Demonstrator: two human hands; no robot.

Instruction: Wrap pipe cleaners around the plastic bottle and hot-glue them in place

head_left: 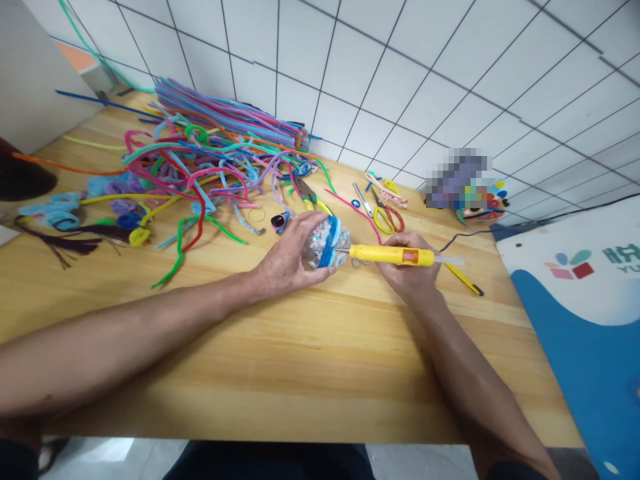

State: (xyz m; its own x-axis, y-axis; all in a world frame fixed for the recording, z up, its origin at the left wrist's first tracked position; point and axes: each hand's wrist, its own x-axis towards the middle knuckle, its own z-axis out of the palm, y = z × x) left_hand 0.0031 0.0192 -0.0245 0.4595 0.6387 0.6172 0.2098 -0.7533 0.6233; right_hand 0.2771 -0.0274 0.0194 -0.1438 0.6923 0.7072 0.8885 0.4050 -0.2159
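My left hand (285, 259) is wrapped round a small clear, roundish object (311, 251) with whitish, speckled contents, held just above the table. Bands of blue and light-blue pipe cleaner (329, 241) run across it. In my right hand (413, 270) is a yellow hot glue gun (375, 253), with a translucent glue stick (450, 260) poking out of its back end. The metal nozzle points left and meets the blue band, or hovers right at it; which one I cannot tell. Pliers with green and yellow handles (307, 195) lie just behind my left hand.
Tangled pipe cleaners (200, 167) spread over the table's left side, before a bundle of straight ones (230, 113) by the tiled wall. Scissors (389, 217) lie behind my right hand, and a yellow craft knife (465, 279) to its right. The gun's black cord (465, 233) runs right.
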